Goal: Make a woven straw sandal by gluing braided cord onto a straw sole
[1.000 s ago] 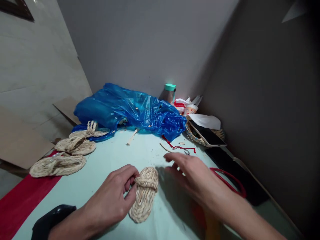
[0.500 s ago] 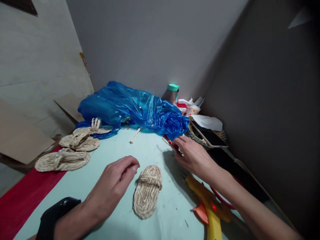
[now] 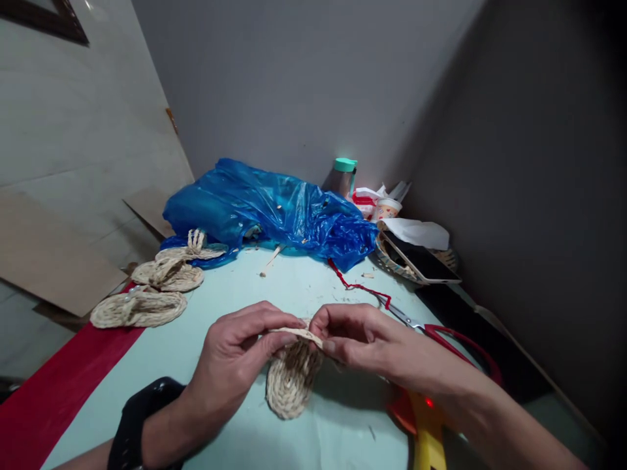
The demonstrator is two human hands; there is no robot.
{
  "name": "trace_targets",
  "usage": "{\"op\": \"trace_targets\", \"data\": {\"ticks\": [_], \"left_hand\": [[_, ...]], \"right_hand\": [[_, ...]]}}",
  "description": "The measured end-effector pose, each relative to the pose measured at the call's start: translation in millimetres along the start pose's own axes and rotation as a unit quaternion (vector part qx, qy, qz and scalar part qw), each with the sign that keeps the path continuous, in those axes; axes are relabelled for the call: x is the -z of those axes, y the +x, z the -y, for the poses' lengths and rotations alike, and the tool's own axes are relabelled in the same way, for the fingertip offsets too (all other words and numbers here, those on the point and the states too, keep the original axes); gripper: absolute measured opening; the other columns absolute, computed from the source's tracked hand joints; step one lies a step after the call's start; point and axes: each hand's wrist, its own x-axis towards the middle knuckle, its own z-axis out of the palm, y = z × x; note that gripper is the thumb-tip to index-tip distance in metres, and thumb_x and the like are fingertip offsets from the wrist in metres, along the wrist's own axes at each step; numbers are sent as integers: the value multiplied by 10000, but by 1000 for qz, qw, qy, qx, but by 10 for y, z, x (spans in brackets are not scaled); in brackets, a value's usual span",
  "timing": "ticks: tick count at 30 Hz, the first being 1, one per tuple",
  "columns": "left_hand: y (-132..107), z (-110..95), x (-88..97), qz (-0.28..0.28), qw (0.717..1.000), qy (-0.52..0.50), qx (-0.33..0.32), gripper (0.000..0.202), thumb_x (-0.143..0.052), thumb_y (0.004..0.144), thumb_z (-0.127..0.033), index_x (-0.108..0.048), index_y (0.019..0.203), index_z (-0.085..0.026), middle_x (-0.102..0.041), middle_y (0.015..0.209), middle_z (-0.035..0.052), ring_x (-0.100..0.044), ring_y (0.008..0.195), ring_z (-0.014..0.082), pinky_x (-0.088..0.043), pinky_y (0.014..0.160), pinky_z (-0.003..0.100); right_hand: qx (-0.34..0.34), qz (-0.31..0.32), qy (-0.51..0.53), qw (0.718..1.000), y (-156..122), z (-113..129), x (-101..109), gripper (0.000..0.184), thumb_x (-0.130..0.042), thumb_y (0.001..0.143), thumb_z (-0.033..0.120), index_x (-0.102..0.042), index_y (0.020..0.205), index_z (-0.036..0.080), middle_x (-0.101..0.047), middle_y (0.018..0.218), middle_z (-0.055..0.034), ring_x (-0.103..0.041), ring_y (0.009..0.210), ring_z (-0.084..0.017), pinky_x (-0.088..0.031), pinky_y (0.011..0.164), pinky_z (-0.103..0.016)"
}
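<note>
A small woven straw sandal (image 3: 290, 382) lies on the pale green table (image 3: 318, 287) in front of me. My left hand (image 3: 235, 356) and my right hand (image 3: 360, 339) meet just above its front end. Both pinch a short flat straw strip (image 3: 300, 333) stretched between their fingertips. A black watch sits on my left wrist. Red-handled scissors (image 3: 441, 336) lie just right of my right hand, and a yellow and orange glue gun (image 3: 425, 434) shows under my right forearm.
Several finished straw sandals (image 3: 147, 297) lie at the left by a red cloth (image 3: 44, 405). A blue plastic bag (image 3: 264, 212) fills the back. A bottle (image 3: 343, 176), cups, tissue and a phone (image 3: 421, 261) on a basket crowd the right corner. A red string (image 3: 355, 284) lies mid-table.
My right hand came back from the red string at the back to the sandal. Both hands now pinch a straw strip above it; the left hand was resting open beside it.
</note>
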Motion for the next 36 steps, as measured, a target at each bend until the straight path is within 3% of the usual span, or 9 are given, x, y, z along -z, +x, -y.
{"op": "trace_targets", "data": {"ticks": [4, 7, 11, 16, 18, 21, 26, 30, 36], "left_hand": [[-66, -56, -36, -48, 992, 61, -96, 217, -666, 797, -63, -741, 834, -263, -731, 741, -41, -650, 676, 117, -503, 628, 212], [-98, -85, -44, -32, 986, 80, -140, 286, -678, 781, -32, -727, 901, -287, -733, 760, -40, -651, 679, 129, -519, 627, 234], [-119, -96, -24, -13, 979, 71, -192, 375, -621, 798, 21, -725, 1023, -260, -725, 791, 8, -649, 675, 142, -532, 582, 242], [-120, -70, -22, -13, 969, 82, -231, 385, -611, 785, 61, -720, 1045, -201, -693, 828, 19, -647, 720, 113, -528, 613, 198], [-94, -45, -28, -20, 974, 92, -206, 343, -616, 800, 33, -717, 1020, -210, -689, 847, 8, -645, 767, 111, -519, 664, 198], [-3, 31, -24, -25, 990, 110, -85, 233, -577, 863, -66, -718, 970, -218, -697, 904, 13, -647, 860, 129, -500, 752, 224], [173, 196, 7, 46, 987, 110, 107, 180, -556, 892, -216, -717, 971, -197, -703, 1022, 43, -634, 973, 187, -453, 873, 305], [202, 203, 46, 97, 976, 110, 161, 200, -560, 866, -227, -707, 996, -189, -705, 1059, 52, -625, 1000, 210, -439, 884, 326], [152, -8, 234, 132, 962, 114, 212, 213, -556, 856, -313, -718, 966, -229, -730, 1017, 30, -626, 959, 223, -427, 854, 323]], "right_hand": [[19, -22, -83, 996, 4, 15, -38, 161, -625, 914, 327, -600, 904, 168, -565, 787, 24, -492, 712, -101, -393, 646, -211], [55, -76, -225, 970, -3, 35, -73, 94, -635, 910, 280, -642, 880, 191, -617, 801, 32, -536, 716, -103, -420, 657, -215], [129, -116, -298, 939, -39, 40, -90, 50, -625, 925, 238, -642, 893, 202, -635, 836, 33, -563, 743, -95, -431, 689, -210], [255, -197, -415, 851, -64, -47, -89, 99, -556, 945, 135, -646, 973, 165, -624, 898, -31, -547, 828, -130, -410, 720, -246], [255, -230, -413, 844, -37, -105, -75, 118, -535, 940, 115, -643, 957, 160, -628, 875, -29, -548, 794, -128, -405, 699, -247], [204, -263, -355, 874, 40, -191, -30, 78, -573, 913, 136, -638, 919, 179, -654, 839, -1, -580, 742, -119, -420, 687, -240], [106, -260, -331, 901, 172, -270, 23, 102, -582, 901, 141, -656, 857, 196, -657, 698, 20, -605, 633, -132, -427, 606, -238], [74, -258, -343, 900, 207, -263, 2, 109, -577, 896, 116, -638, 920, 203, -674, 729, 18, -613, 657, -137, -428, 623, -241], [29, -269, -389, 881, 249, -230, -15, 96, -590, 879, 94, -616, 892, 185, -678, 737, -2, -610, 686, -158, -405, 627, -255]]}}
